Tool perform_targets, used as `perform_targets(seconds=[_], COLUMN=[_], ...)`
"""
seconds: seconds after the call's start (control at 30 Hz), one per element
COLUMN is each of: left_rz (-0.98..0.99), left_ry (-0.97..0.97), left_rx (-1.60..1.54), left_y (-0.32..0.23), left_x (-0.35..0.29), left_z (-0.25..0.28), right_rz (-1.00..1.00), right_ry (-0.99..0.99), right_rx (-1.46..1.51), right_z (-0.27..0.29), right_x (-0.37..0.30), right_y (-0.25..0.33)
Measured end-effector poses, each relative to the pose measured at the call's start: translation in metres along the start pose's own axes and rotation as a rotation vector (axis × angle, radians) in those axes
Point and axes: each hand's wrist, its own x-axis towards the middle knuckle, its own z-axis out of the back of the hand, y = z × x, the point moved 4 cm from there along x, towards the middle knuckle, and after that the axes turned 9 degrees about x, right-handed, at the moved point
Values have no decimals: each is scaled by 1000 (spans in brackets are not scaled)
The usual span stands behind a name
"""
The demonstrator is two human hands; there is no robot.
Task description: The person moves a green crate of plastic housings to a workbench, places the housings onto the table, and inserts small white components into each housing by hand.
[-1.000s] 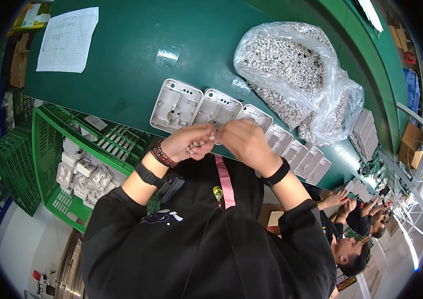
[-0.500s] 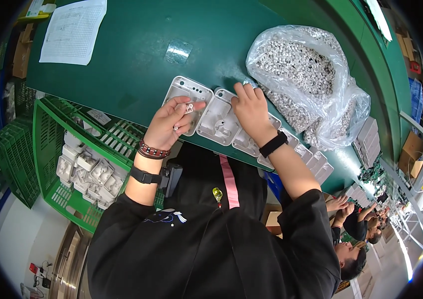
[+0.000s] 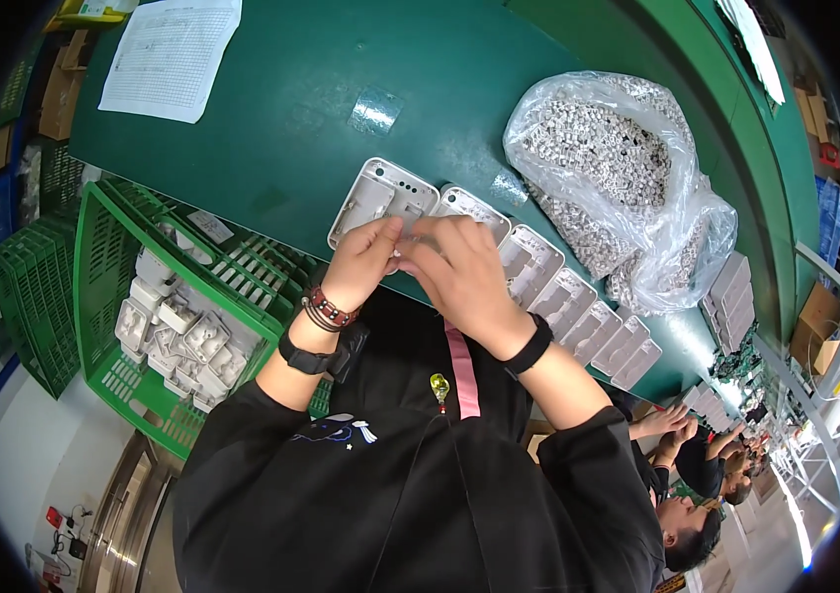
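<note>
My left hand is closed, thumb and fingers pinching a small white plastic part. From the right, my right hand meets it with bent fingers closed around the same spot; whatever sits in its fingertips is hidden. Both hands hover over the near edge of the green table. Behind them lies an open light-grey housing with small round holes along its far end. A second grey housing beside it is partly covered by my right hand.
More grey housings run in a row to the right. A clear bag of small white parts stands behind them. A green crate with grey housings is at the left. Paper lies far left. Co-workers sit at the right.
My right hand has moved left from the second housing to meet my left hand. Fingers of both hands now come together around the small white part. The whole view has shifted slightly.
</note>
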Motion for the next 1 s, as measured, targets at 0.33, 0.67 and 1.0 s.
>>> perform_targets(seconds=[0.33, 0.67, 1.0], left_rz=[-199, -237, -335], left_ry=[-144, -378, -404], left_rx=[917, 526, -276], left_y=[-44, -36, -42], left_x=[-5, 2, -20], left_z=[5, 61, 80], right_rz=[-250, -153, 18], right_ry=[33, 20, 243], right_rx=[193, -201, -510], right_z=[-18, -28, -62], right_x=[-1, 29, 35], right_y=[-5, -56, -68])
